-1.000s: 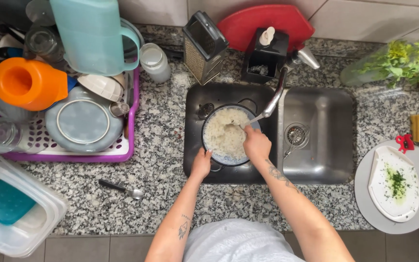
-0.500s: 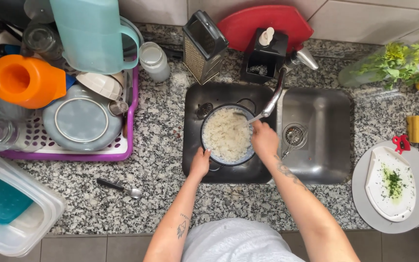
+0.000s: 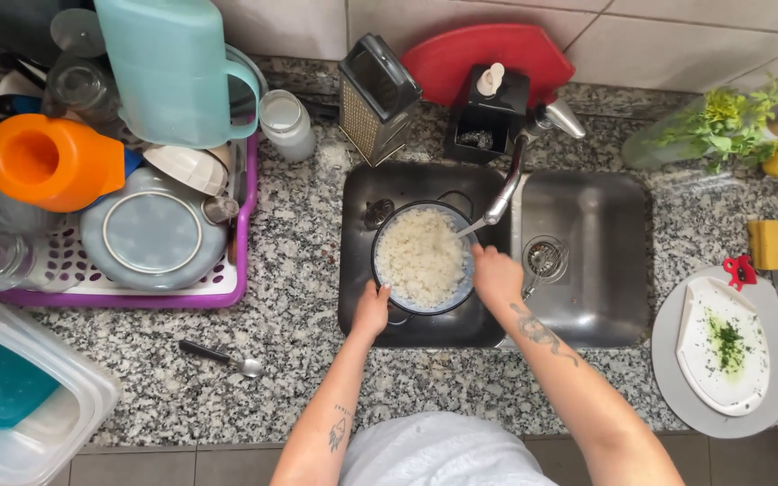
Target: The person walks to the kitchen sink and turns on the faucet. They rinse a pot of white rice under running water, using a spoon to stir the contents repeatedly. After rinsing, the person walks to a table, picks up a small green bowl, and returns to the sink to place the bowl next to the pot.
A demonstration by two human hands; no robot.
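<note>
Left hand [image 3: 371,312] grips the near rim/handle of a dark colander [image 3: 422,259] full of white rice [image 3: 420,256], steadying it inside the left basin of the sink [image 3: 587,270]; holding the rim there likely keeps it level so grains don't spill. Right hand [image 3: 495,275] sits at the colander's right edge, fingers closed around a thin utensil [image 3: 463,230] whose end dips into the rice, probably to stir it; can't tell if it's a spoon or fork. The faucet [image 3: 508,184] spout points down over the colander, so the colander sits under it for rinsing; no water stream visible for sure. Right basin is bare metal with a drain strainer [image 3: 544,256]. On the granite tabletop [image 3: 299,270], left: purple dish rack [image 3: 227,288] stacked with an orange jug [image 3: 47,162], a teal pitcher [image 3: 173,72], a grey plate [image 3: 150,234] and glasses, set to drip dry. A small spoon [image 3: 222,357] lies loose near the front edge, clear plastic containers [image 3: 20,396] at the far left. Behind the sink: box grater [image 3: 375,97], red cutting board [image 3: 488,49], black soap dispenser [image 3: 488,112]. Right: white dish with green herb bits [image 3: 722,346] on a grey plate, yellow sponge [image 3: 770,245], herbs in a glass [image 3: 718,126].
</note>
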